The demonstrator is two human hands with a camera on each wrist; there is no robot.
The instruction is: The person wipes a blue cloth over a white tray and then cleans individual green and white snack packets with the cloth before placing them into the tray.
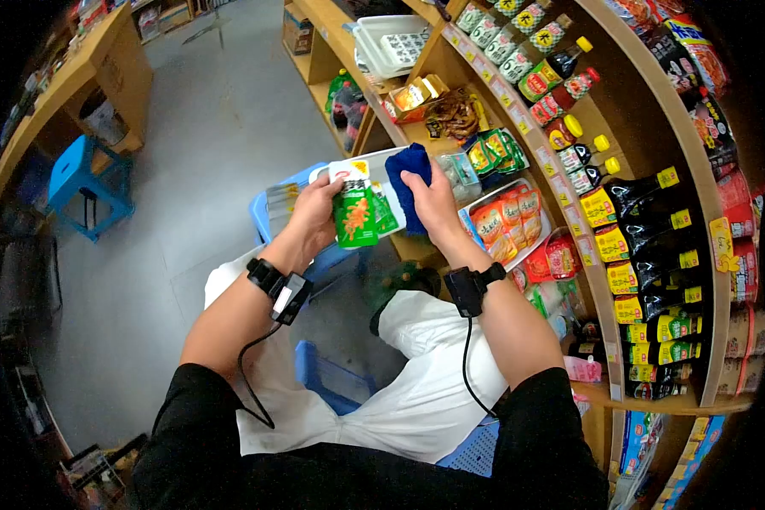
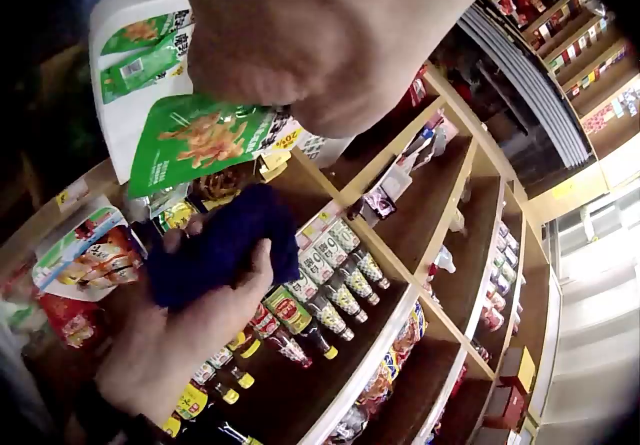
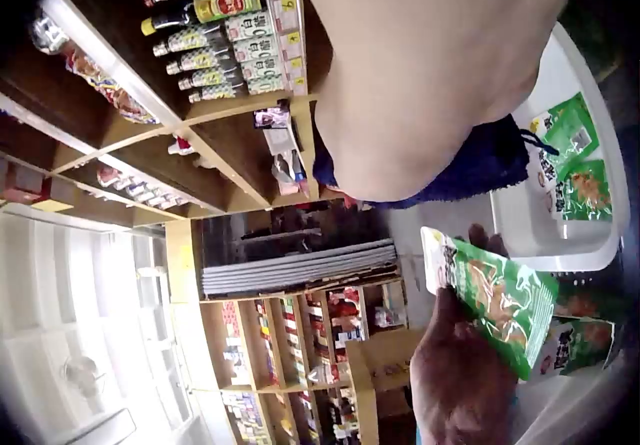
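Note:
The left hand (image 1: 316, 208) pinches a green and white snack packet (image 1: 355, 212) by its white upper edge; the same packet (image 3: 497, 300) faces the right wrist view. In the right hand (image 1: 436, 204) is a bunched dark blue cloth (image 1: 410, 183), with the thumb over it, just to the right of the packet. Behind and below both hands lies a white tray (image 3: 540, 250) holding more green packets (image 3: 585, 187). The left wrist view shows the cloth (image 2: 225, 250) gripped by the right hand (image 2: 160, 350).
Shelves of sauce bottles (image 1: 637, 204) rise at the right. Bins of orange-red packets (image 1: 508, 223) and green packets (image 1: 497, 153) stand beside the right hand. A blue stool (image 1: 89, 183) stands on the grey floor (image 1: 195, 153) at the left.

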